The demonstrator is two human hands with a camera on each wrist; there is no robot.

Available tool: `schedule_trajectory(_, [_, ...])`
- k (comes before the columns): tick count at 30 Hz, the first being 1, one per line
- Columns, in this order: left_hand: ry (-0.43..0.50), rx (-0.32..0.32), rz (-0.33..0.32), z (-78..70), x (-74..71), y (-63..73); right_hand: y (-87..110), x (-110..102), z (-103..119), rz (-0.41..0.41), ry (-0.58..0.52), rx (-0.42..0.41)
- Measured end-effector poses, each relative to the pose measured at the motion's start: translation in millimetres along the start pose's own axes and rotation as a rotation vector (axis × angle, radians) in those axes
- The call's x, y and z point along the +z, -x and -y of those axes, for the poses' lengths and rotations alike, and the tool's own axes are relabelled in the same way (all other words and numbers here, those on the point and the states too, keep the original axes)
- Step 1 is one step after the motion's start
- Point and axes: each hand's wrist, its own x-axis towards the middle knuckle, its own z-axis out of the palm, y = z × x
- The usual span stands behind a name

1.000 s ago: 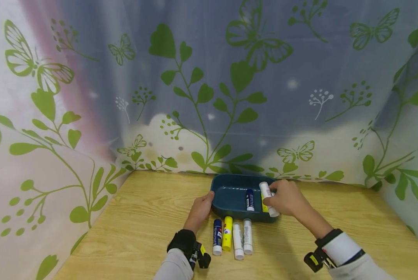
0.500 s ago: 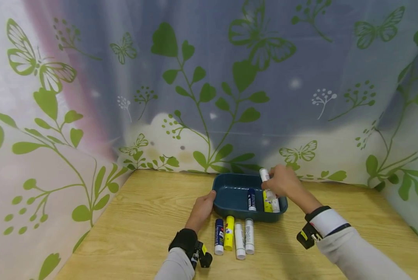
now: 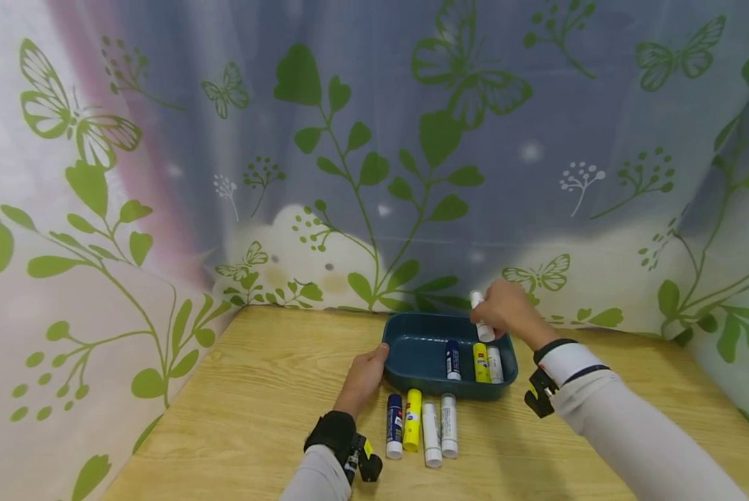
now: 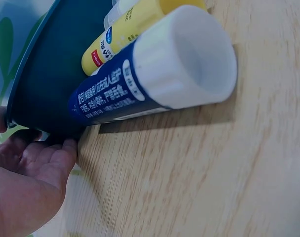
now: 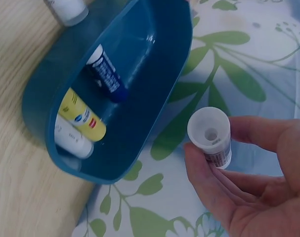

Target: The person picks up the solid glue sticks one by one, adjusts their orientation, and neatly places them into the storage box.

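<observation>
My right hand (image 3: 509, 313) pinches a white glue stick (image 3: 482, 321) between thumb and fingers, above the back right rim of a dark teal box (image 3: 412, 360). In the right wrist view this glue stick (image 5: 210, 131) shows its hollow end. A blue glue stick (image 3: 452, 360), a yellow glue stick (image 3: 482, 363) and a white glue stick (image 3: 495, 364) lie inside the box, towards its right end. At the box's left end, my left hand (image 3: 362, 379) grips the wall, thumb at the rim and fingers lower down outside, as the left wrist view shows.
In front of the box lie a blue glue stick (image 3: 394, 426), a yellow one (image 3: 413, 421) and two white ones (image 3: 432, 435), side by side on the wooden table (image 3: 255, 417). A patterned curtain (image 3: 349, 174) hangs close behind the box.
My right hand has lifted the white glue stick from over the box's right end, up and towards the back. The left hand keeps its grip, and the other glue sticks lie where they were.
</observation>
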Motion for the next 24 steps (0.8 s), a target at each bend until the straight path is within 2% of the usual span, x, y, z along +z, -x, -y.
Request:
schedule_trajectory(7, [0.002,0.008,0.003,-1.1,-0.4,-0.1,-11.8,-5.2,-5.0,-0.026,0.000,0.042])
schedule_trajectory(13, [0.007,0.004,0.009,-1.3,-1.6,-0.3,-19.8,-8.7,-0.8,-0.047,0.022,0.068])
schedule_trajectory(24, [0.000,0.009,0.007,1.6,-1.1,-0.8,-25.1,1.7,1.4,-0.027,-0.085,0.114])
